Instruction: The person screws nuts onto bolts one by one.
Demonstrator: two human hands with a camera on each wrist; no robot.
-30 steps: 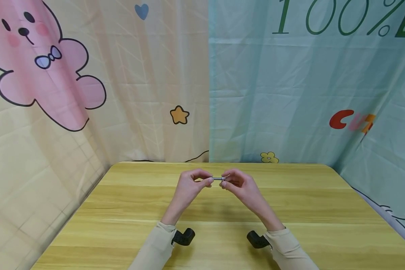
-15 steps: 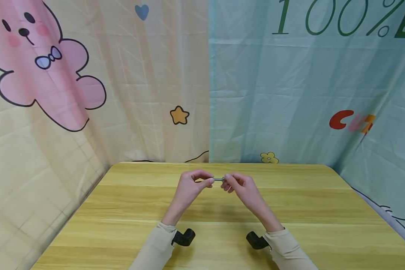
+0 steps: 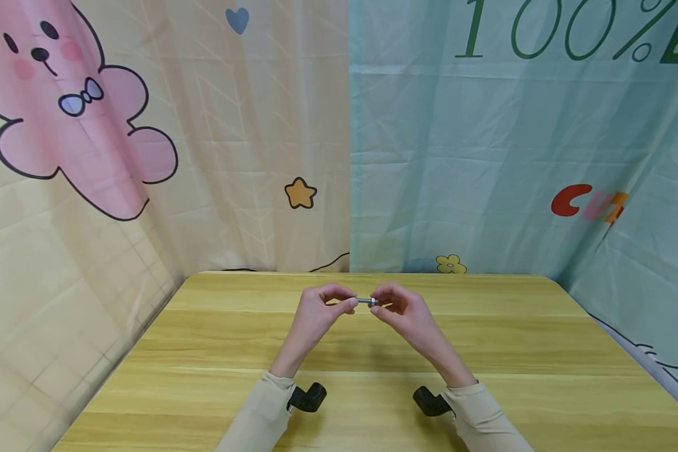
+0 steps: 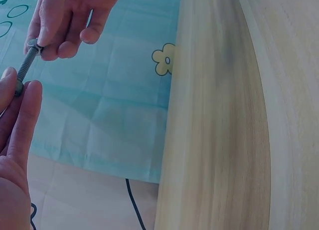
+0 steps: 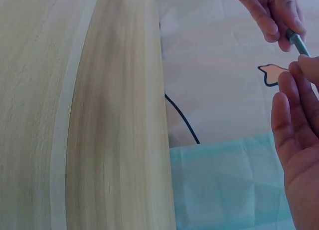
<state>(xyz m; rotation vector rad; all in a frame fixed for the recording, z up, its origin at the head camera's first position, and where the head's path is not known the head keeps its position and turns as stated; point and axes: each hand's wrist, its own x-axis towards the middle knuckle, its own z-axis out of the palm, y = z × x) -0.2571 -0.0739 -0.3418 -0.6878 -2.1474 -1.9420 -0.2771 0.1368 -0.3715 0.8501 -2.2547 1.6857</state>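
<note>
A metal bolt (image 3: 363, 301) is held level above the table between the two hands. My left hand (image 3: 320, 311) pinches its head end (image 4: 19, 88) between thumb and fingers. At the other end a hex nut (image 4: 34, 44) sits on the threaded shank. My right hand (image 3: 405, 312) has thumb and fingertips at this nut, gripping it from the right. In the right wrist view, the right hand's thumb (image 5: 310, 66) hides the nut, while part of the shank (image 5: 299, 44) shows between the hands.
Under the hands lies a light wooden table (image 3: 231, 351). Curtains with printed figures (image 3: 299, 125) hang behind its far edge and along both sides. A black wrist mount (image 3: 309, 397) sticks out from the left sleeve, and another mount (image 3: 430, 401) from the right.
The right thumb and fingers have rolled over the nut, the thumb rising half a second ago and now lower again. The left hand and the bolt stay nearly still.
</note>
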